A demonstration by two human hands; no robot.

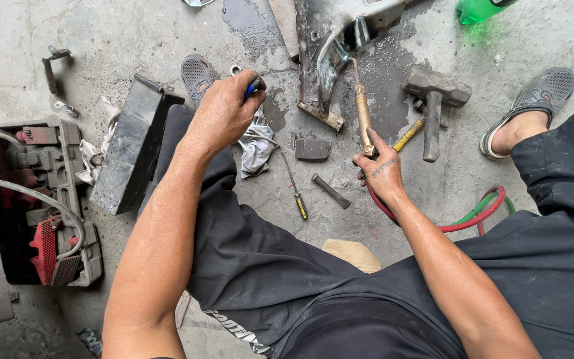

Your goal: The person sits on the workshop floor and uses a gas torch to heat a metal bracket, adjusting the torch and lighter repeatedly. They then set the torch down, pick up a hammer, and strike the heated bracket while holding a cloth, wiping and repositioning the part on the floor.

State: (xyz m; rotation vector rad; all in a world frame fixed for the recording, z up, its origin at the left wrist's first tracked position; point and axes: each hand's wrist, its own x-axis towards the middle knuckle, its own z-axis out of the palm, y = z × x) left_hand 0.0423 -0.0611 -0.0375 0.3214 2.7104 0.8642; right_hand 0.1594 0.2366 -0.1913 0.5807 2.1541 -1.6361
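Soft, even daylight fills the scene, with only faint shadows beneath the fingers of the left hand. Focus is sharp throughout; the frame's edges bend slightly.

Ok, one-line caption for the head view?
Seated on concrete, right hand aims a brass torch at a metal part; left hand grips a blue-handled tool.

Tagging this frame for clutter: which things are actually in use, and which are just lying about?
In use:
- brass torch in right hand, tip at the metal bracket
- red and green hoses feeding it
- blue-handled tool in left hand

Lying about:
- sledgehammer
- screwdriver
- punch
- rag
- dark metal block
- green bottle
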